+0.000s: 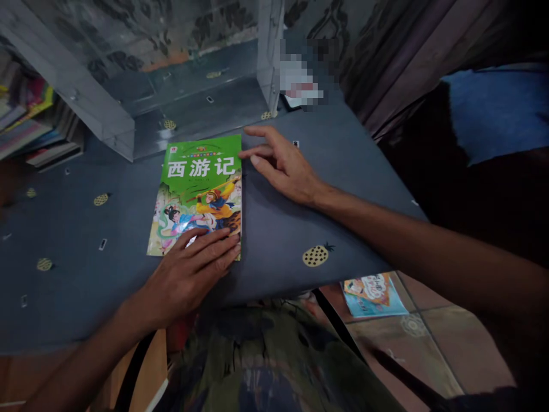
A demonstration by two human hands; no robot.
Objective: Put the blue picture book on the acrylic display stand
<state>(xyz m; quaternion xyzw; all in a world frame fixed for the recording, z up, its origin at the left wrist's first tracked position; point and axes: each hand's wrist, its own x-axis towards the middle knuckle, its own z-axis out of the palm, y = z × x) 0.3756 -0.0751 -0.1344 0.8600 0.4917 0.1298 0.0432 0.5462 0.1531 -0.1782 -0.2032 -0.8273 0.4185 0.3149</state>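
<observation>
Head view: green book (198,191) flat under left hand (189,274); right hand (283,163) open at top corner.

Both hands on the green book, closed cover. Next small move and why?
Probably curl the right hand's fingertips under the cover's right edge and lift it. The green book lies closed and flat on the blue tablecloth; those fingertips already touch its upper right edge, while the left hand presses flat on the lower corner, pinning it.
</observation>
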